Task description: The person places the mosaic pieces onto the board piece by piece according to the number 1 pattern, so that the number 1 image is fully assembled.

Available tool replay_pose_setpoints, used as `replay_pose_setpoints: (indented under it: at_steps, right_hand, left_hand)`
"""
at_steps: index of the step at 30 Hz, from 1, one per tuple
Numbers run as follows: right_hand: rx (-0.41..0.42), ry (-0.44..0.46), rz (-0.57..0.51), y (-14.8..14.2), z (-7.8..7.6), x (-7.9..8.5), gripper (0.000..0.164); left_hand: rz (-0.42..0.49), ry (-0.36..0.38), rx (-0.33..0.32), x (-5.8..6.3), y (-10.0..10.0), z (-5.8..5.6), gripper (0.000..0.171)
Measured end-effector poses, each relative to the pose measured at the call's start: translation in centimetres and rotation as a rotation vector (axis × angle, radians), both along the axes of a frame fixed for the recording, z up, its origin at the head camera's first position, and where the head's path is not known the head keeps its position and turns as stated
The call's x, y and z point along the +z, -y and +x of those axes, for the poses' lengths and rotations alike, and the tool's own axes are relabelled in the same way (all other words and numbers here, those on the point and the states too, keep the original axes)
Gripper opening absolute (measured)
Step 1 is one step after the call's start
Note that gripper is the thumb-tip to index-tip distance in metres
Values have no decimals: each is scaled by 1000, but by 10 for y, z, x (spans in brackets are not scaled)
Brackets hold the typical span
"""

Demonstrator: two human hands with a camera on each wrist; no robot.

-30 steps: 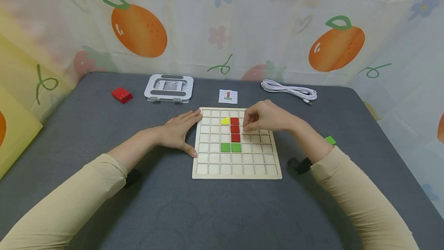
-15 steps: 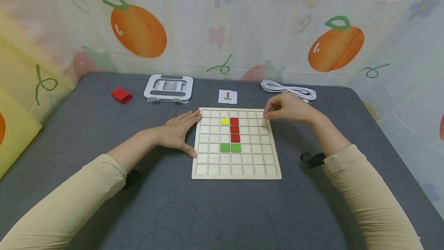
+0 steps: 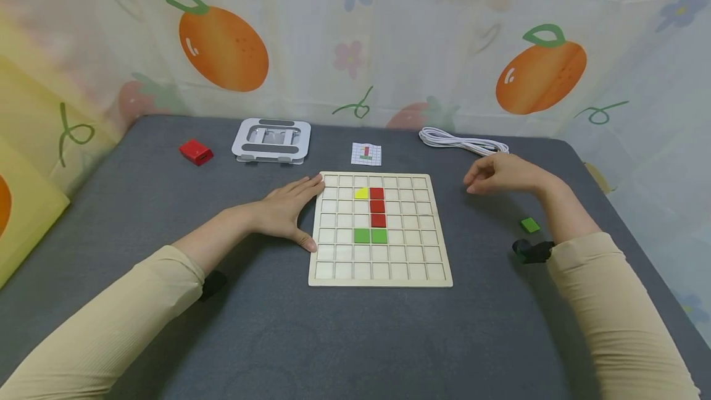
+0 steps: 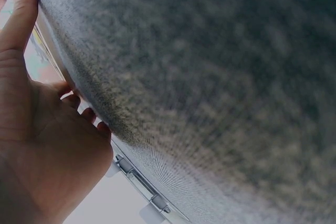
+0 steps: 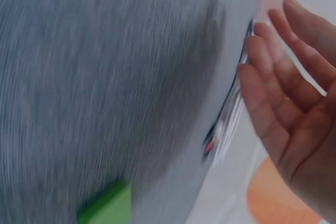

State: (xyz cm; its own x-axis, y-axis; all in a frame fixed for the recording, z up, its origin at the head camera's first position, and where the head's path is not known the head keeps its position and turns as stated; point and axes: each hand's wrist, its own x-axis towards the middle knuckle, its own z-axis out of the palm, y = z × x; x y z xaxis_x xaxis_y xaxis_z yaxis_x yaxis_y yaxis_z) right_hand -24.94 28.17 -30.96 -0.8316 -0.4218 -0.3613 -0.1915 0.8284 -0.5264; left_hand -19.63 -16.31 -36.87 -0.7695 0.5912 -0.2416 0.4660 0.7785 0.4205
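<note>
A pale wooden grid board (image 3: 344, 270) lies on the dark grey table in the head view. Set in its cells are a yellow quarter-round piece (image 3: 361, 193), a column of red square tiles (image 3: 377, 207) and two green square tiles (image 3: 370, 236) below them. My left hand (image 3: 284, 213) rests spread against the board's left edge, thumb and fingertips at the rim. Off to the board's right, my right hand (image 3: 504, 175) is over the table with loosely bent fingers and nothing in them. Nearest to it is a loose green tile (image 3: 530, 225), which the right wrist view also catches at the bottom.
Behind the board lies a small paper card (image 3: 366, 154) printed with a coloured grid pattern. A coiled white cable (image 3: 452, 139) sits at the back right, partly behind the right hand. Toward the back left are a grey-white folding stand (image 3: 271, 141) and a red box-like object (image 3: 196, 152).
My right hand has moved right from over the board's upper middle to beyond its right edge, uncovering the right-hand cells. The left hand and the pieces on the board stay put.
</note>
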Motion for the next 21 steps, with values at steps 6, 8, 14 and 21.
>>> replay_pose_setpoints:
  at_steps: [6,8,14,21]
  right_hand:
    - [-36,179,19,-40,-2,-4,33]
    - [-54,234,24,-52,-1,-5,36]
    - [-82,342,56,-82,2,-6,38]
    - [-66,527,22,-103,1,-3,41]
  left_hand:
    - [1,4,3,1,-1,0,126]
    - [5,5,3,1,-1,1,125]
    - [-1,6,4,0,-1,0,125]
    - [-4,8,4,0,-2,-1,126]
